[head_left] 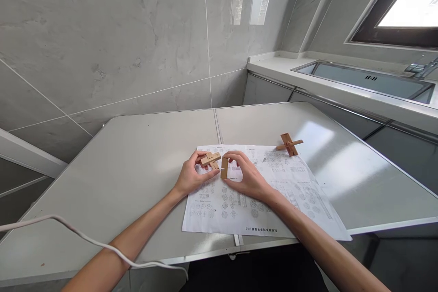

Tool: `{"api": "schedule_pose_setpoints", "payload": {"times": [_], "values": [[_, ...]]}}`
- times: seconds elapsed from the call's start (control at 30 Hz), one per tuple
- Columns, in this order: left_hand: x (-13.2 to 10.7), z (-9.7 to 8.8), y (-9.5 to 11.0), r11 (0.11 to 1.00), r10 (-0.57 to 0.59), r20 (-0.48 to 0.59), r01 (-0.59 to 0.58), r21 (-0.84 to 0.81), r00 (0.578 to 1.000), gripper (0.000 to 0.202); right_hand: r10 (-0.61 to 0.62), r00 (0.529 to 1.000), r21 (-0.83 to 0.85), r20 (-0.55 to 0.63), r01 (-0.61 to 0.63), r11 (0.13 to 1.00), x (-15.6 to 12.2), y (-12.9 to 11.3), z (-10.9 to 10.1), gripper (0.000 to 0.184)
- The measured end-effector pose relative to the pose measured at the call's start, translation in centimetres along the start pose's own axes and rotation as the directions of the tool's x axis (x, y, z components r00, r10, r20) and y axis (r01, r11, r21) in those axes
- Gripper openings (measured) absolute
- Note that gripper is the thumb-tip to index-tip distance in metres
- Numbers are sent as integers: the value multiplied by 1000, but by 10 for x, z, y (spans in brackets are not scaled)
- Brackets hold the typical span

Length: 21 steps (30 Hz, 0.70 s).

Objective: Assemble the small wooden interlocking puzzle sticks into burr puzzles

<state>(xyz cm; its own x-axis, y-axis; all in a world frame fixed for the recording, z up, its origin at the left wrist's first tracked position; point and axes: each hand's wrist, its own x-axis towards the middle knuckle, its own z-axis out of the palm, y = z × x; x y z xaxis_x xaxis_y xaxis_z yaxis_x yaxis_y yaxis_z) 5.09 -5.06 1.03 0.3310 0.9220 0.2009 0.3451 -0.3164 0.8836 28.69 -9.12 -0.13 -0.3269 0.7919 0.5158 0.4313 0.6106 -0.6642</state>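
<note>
My left hand grips a small assembly of crossed wooden puzzle pieces, held above the paper sheet. Just to its right, my right hand pinches one notched wooden puzzle piece upright between thumb and fingers. A narrow gap separates this piece from the assembly. Beneath both hands lies the printed sheet, covered with small line drawings of puzzle shapes. Another wooden cross-shaped puzzle rests at the sheet's far right corner, away from my hands.
The sheet lies on a light folding table with a seam down its middle. A white cable crosses over my left forearm. Behind stands a grey tiled wall; to the right is a counter with a sink.
</note>
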Motion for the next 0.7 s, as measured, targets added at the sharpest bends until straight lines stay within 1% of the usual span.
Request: {"api": "schedule_pose_setpoints", "payload": {"times": [0.1, 0.27, 0.53, 0.7], "values": [[0, 0, 2, 1000, 6, 30, -6, 2, 1000, 51, -69, 996, -46, -48, 67, 997, 0, 3, 1, 56], [-1, 0, 2, 1000, 16, 100, -15, -10, 995, 50, -141, 989, -122, -54, 133, 984, -1, 7, 4, 58], [-1, -2, -3, 998, -25, 180, 35, -49, 983, 53, -183, 983, -158, -22, 177, 971, -2, 7, 2, 58], [-1, -2, -5, 996, -44, 204, 58, -64, 978, 55, -209, 977, -175, -41, 199, 964, -2, 7, 3, 58]]}}
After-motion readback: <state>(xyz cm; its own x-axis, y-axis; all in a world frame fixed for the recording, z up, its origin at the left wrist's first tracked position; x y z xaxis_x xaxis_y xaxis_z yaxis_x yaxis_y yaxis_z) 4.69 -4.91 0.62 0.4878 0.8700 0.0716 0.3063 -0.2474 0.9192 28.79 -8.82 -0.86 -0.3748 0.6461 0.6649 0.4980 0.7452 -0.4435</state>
